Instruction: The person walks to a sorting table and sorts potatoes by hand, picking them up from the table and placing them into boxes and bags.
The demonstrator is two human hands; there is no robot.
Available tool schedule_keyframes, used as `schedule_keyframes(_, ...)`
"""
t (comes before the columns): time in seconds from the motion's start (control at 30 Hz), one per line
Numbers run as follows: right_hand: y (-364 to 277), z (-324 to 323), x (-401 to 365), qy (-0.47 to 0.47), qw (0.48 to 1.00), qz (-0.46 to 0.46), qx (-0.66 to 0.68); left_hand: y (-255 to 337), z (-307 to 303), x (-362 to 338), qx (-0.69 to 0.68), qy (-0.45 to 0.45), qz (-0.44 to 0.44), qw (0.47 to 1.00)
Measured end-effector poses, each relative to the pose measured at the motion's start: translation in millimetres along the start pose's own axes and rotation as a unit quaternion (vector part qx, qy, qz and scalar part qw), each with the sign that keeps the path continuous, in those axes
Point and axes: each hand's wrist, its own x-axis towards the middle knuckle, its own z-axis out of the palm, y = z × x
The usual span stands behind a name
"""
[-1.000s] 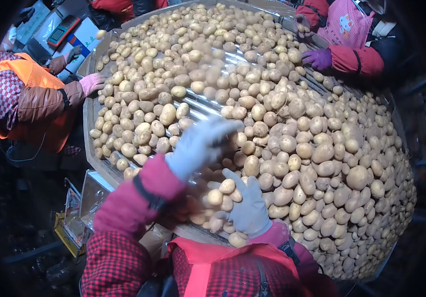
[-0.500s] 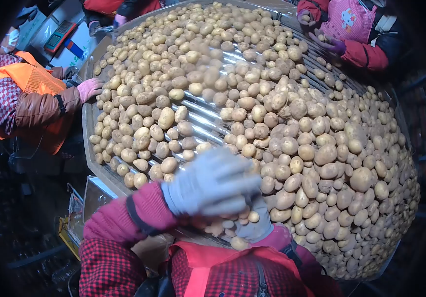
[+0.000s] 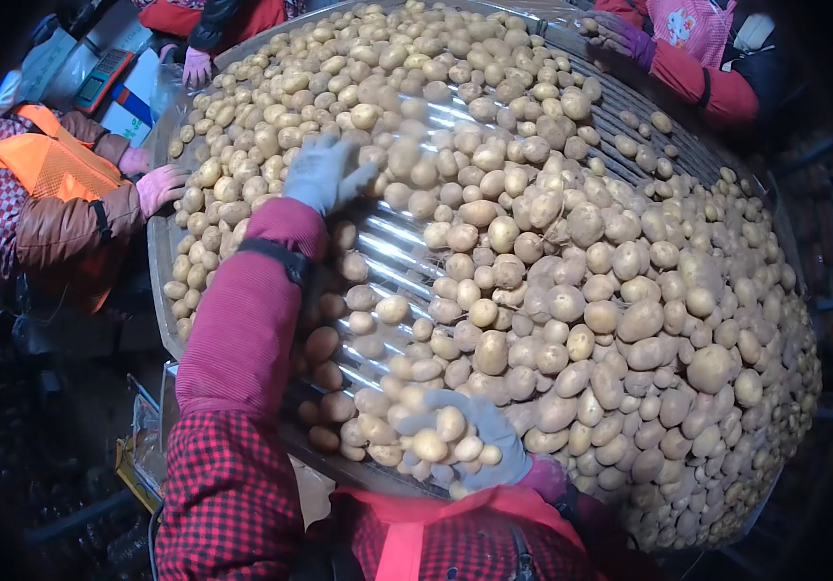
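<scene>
The left hand (image 3: 317,178), grip spread over potatoes (image 3: 365,116), has swung beyond the bare rollers (image 3: 389,254), opening them to view, while the right hand (image 3: 496,443) cups small potatoes (image 3: 430,445) on their near side.

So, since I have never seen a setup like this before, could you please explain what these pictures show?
There is no robot here: a person wears a camera on the head, and every picture looks forward and down from it. The grey-gloved left hand reaches out over the potatoes, its fingers spread. The grey-gloved right hand, close to the body, cradles several small potatoes. Beneath lies a large table with metal bars. Co-workers stand around it, one in an orange vest.
</scene>
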Motion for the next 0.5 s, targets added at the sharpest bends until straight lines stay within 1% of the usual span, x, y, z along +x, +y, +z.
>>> schedule_keyframes(0.03, 2, -1, -2, -0.016, 1.0, -0.009, -0.001, 6, -7, -9, 0.003, -0.033, -0.02, 0.999)
schedule_keyframes(0.1, 5, -3, -6, -0.034, 0.998, -0.031, 0.035, 10, -8, -24, -0.008, -0.04, -0.025, 0.999)
schedule_keyframes(0.13, 8, -7, -6, -0.042, 0.997, -0.041, 0.051, 21, -20, -37, -0.018, -0.029, 0.014, 0.999)
schedule_keyframes(0.17, 12, -21, 2, -0.052, 0.996, -0.047, 0.061, 24, -19, -46, 0.007, -0.025, 0.045, 0.999)
schedule_keyframes(0.2, 16, -27, 6, -0.063, 0.994, -0.053, 0.071, 27, -22, -55, -0.002, -0.021, 0.071, 0.997)
schedule_keyframes(0.23, 23, -32, 7, -0.078, 0.992, -0.082, 0.055, 30, -25, -59, -0.01, -0.019, 0.097, 0.995)
schedule_keyframes(0.27, 30, -35, 7, -0.094, 0.989, -0.111, 0.039, 25, -34, -57, -0.047, -0.079, 0.077, 0.993)
schedule_keyframes(0.3, 33, -36, 7, -0.108, 0.984, -0.141, 0.023, 12, -32, -49, -0.1, -0.087, 0.034, 0.991)
schedule_keyframes(0.37, 22, -37, 9, -0.099, 0.99, -0.055, 0.084, 3, -37, -28, -0.043, 0.002, -0.081, 0.996)
schedule_keyframes(0.43, 15, -38, 10, -0.097, 0.99, -0.021, 0.097, -27, -22, -4, 0.036, 0.057, -0.076, 0.995)
schedule_keyframes(0.47, 17, -38, 11, -0.099, 0.991, -0.028, 0.083, -38, -17, 6, 0.066, 0.048, -0.066, 0.994)
schedule_keyframes(0.5, 16, -35, 13, -0.102, 0.992, -0.035, 0.069, -42, -15, 14, 0.088, 0.015, -0.069, 0.994)
